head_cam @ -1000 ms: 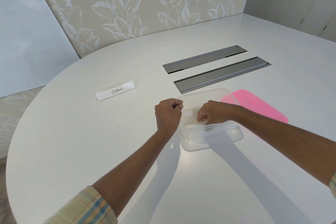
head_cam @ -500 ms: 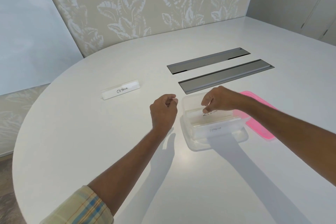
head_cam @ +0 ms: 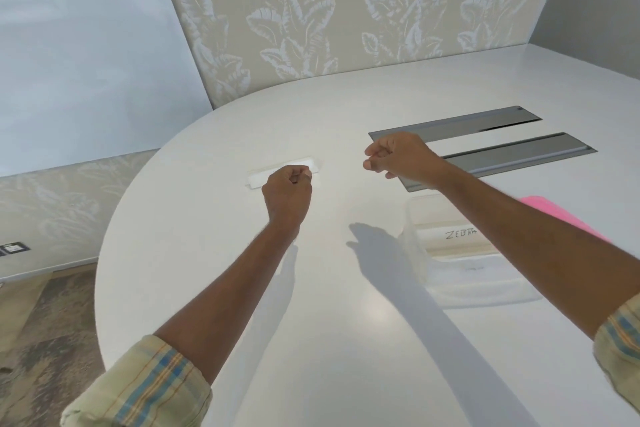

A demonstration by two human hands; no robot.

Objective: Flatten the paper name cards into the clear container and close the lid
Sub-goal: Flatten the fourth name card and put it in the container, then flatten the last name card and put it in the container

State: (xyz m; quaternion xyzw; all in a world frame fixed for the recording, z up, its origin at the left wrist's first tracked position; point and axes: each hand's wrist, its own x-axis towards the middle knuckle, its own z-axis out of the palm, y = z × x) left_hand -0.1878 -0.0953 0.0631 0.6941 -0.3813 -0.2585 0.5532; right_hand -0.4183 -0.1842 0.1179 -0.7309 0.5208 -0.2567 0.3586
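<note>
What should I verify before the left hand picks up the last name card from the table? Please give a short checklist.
1. Left hand reaches the standing name card: ok, it is at the card.
2. Grip on the card: cannot tell, fingers hide it.
3. Right hand is free: ok, nothing seen in it.
4. Clear container is open: ok.
5. Zebra card lies flat inside: ok.
6. Pink lid is nearby: ok, beside the container.

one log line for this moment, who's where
left hand: at name card on table | right hand: raised, empty | clear container: open, zebra card inside | pink lid: off
</note>
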